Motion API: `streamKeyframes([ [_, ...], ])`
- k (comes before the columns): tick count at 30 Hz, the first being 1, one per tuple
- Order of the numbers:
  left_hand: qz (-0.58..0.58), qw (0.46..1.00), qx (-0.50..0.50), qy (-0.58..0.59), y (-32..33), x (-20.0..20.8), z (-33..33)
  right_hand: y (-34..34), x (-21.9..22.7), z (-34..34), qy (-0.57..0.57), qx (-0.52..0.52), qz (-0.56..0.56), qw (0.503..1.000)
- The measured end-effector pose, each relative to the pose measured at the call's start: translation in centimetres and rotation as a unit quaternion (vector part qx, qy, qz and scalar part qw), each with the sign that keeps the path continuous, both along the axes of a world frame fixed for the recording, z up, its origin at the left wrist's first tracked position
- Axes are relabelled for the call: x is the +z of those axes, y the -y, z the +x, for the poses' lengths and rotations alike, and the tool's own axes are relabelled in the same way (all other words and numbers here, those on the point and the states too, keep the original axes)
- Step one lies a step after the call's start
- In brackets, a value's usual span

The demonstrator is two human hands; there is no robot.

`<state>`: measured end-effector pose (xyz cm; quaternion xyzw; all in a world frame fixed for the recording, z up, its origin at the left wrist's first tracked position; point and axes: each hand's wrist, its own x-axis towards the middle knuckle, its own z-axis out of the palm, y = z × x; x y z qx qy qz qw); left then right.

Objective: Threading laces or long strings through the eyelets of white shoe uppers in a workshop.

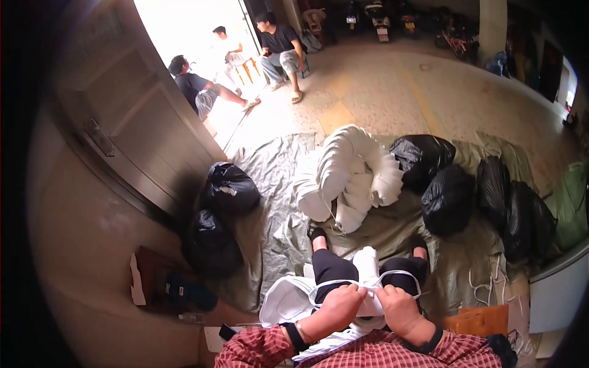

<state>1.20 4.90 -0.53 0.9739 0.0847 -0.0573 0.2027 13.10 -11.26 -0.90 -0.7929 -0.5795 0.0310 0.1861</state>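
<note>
Left hand (340, 305) pinches the white paper bag (368, 276) on the lap; right hand (399, 310) likewise pinches its white cord handle (402, 274). Judgement: keep cord loops even, fingertips close together, tension steady. Finished white bags (350, 178) lie ahead on the tarp (276, 172).

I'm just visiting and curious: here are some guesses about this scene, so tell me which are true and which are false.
1. Both hands, left hand and right hand, grip a white bag on the lap. True.
2. The pile of white bags lies on a red carpet. False: it lies on a grey-green tarp.
3. Black sacks sit on the tarp. True.
4. The person wears a plain blue shirt. False: the sleeves are red checked.
5. Nobody else is in view. False: seated people are near the doorway.
</note>
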Motion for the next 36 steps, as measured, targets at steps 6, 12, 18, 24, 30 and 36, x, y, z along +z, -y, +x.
streamKeyframes([
  [6,0.039,0.999,-0.016,0.017,-1.4,0.2,1.7,-1.6,1.0,1.9,-0.036,0.039,0.029,0.998],
  [12,-0.580,0.737,0.130,0.323,0.4,4.5,1.4,0.0,4.7,3.1,-0.344,0.105,0.139,0.923],
  [18,-0.358,0.877,0.168,0.273,1.8,1.4,0.3,-1.5,1.4,2.4,0.070,0.085,-0.033,0.993],
  [24,-0.252,0.913,0.187,0.261,3.3,0.2,-1.5,-3.3,1.5,1.9,0.198,0.121,-0.113,0.966],
  [30,-0.135,0.934,0.147,0.296,2.8,0.0,-2.0,-2.2,1.6,4.6,-0.389,0.163,-0.019,0.906],
  [36,0.144,0.969,0.099,0.173,2.4,-0.1,-0.5,-1.1,5.7,5.0,-0.652,0.079,0.271,0.703],
])
